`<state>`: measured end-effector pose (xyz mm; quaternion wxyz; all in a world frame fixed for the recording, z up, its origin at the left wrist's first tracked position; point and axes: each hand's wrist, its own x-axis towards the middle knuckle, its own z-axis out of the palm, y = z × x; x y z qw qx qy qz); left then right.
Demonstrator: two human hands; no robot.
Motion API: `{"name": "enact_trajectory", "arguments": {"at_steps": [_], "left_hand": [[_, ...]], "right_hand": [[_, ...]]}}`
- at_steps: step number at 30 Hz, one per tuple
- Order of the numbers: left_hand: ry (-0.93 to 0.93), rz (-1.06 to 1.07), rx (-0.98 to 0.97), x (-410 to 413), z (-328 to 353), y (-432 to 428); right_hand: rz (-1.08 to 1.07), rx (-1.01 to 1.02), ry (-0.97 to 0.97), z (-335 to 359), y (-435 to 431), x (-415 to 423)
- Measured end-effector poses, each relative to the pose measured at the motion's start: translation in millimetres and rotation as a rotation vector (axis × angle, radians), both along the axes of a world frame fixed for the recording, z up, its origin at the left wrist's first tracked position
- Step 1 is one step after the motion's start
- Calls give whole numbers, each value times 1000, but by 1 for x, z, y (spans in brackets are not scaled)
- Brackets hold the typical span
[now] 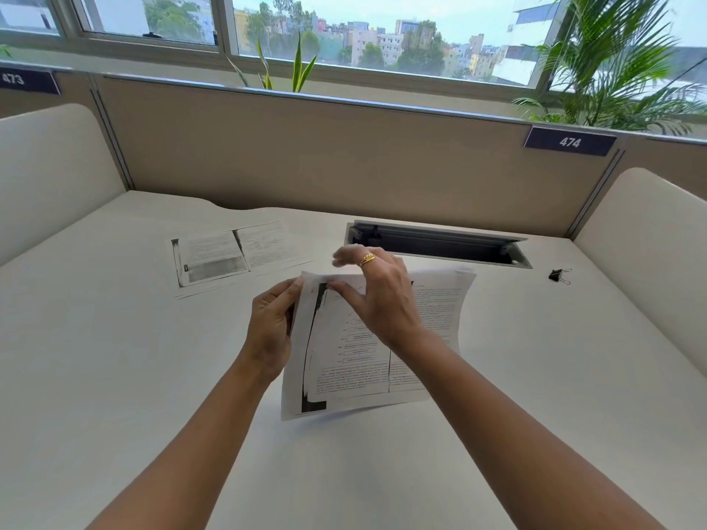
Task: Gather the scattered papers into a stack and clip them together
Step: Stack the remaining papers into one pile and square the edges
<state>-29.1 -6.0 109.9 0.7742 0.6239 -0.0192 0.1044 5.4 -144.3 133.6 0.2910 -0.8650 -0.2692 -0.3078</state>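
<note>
A stack of printed papers (344, 380) is held tilted above the white desk (114, 357), its near edge low over the desktop. My left hand (269, 323) grips the stack's left edge with curled fingers. My right hand (377, 296), wearing a gold ring, lies across the top part of the stack, thumb on the sheet and fingers spread over the upper edge. One more printed sheet (233, 256) lies flat on the desk at the back left. A black binder clip (558, 276) sits on the desk at the far right, apart from both hands.
An open grey cable tray (440, 242) is sunk into the desk behind the stack. Beige partitions (325, 154) close the back, and rounded white side panels (650, 242) stand left and right. Plants and a window lie beyond.
</note>
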Motion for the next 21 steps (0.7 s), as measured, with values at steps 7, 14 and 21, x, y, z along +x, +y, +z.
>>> {"name": "enact_trajectory", "arguments": {"at_steps": [7,14,21], "left_hand": [[-50,-33,19,0,-3,1],[-30,-14,123,2,-12,1],[-4,-2,-15,3,-17,8]], "right_hand": [[30,-4,30,-1,1,2],[71,12,3,1,4,0],[-4,-15,135,-11,-21,12]]}}
